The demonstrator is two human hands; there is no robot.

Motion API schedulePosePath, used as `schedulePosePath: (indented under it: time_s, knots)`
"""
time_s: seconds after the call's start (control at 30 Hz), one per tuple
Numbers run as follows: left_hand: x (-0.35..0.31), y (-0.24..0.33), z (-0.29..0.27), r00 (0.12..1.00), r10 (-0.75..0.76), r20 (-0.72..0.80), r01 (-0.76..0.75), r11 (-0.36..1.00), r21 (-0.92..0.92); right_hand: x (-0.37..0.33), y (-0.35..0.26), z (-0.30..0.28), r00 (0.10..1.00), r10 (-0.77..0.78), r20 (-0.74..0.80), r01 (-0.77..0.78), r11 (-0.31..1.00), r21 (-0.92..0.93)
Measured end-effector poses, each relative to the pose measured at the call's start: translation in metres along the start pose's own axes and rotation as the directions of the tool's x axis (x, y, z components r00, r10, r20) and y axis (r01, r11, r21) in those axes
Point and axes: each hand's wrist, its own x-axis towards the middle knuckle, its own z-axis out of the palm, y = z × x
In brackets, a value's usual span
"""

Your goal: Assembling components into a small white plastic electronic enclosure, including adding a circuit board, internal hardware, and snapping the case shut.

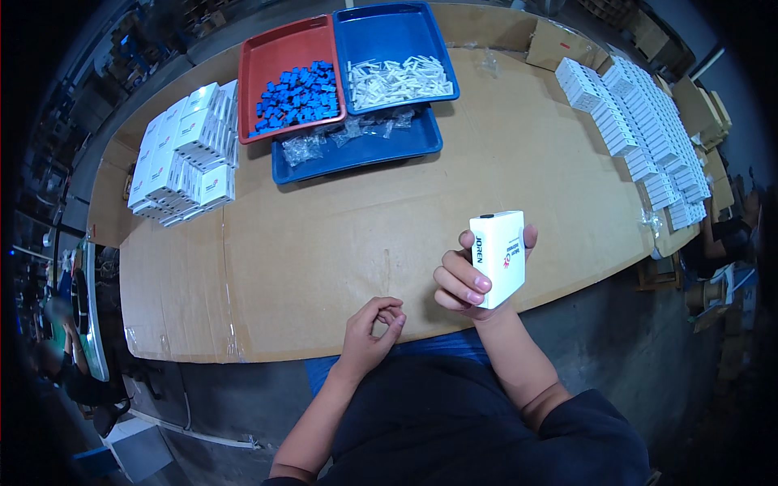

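Observation:
My right hand (463, 279) grips a small white box (504, 255) and holds it up above the table's near edge. The box has dark printing, a small red mark and a black spot on its top end. Fingers wrap its left side, with a fingertip showing at the right. To the left, my left hand (369, 332) hovers by the table edge with thumb and fingers curled together; I see nothing between them.
A red tray (263, 61) holds blue pieces. Next to it, a blue tray (389, 28) of white pieces overlaps a lower blue tray (365, 166) with clear plastic bags. White boxes stack at left (174, 154) and right (640, 130) on the cardboard-covered table (324, 259).

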Motion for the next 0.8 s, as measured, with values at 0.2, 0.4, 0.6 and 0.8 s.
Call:
schedulePosePath:
  time_s: [0.2,0.4,0.6,0.8]
  knots:
    - [0.005,0.007,0.002,0.998,0.052,-0.028,-0.051,0.997,0.056,-0.004,-0.003,-0.001,1.0,-0.004,-0.006,0.004,1.0,0.011]
    - [0.019,0.083,0.005,0.831,0.556,-0.001,-0.517,0.773,0.369,-0.007,-0.002,-0.002,1.0,0.012,-0.022,-0.012,1.0,0.027]
    - [0.035,0.104,0.008,0.722,0.691,0.045,-0.642,0.643,0.417,-0.012,0.0,-0.004,0.997,-0.003,-0.081,-0.002,0.998,-0.064]
    - [0.037,0.1,0.009,0.722,0.69,0.048,-0.64,0.639,0.427,-0.012,0.005,-0.001,0.983,-0.052,-0.176,0.039,0.996,-0.075]
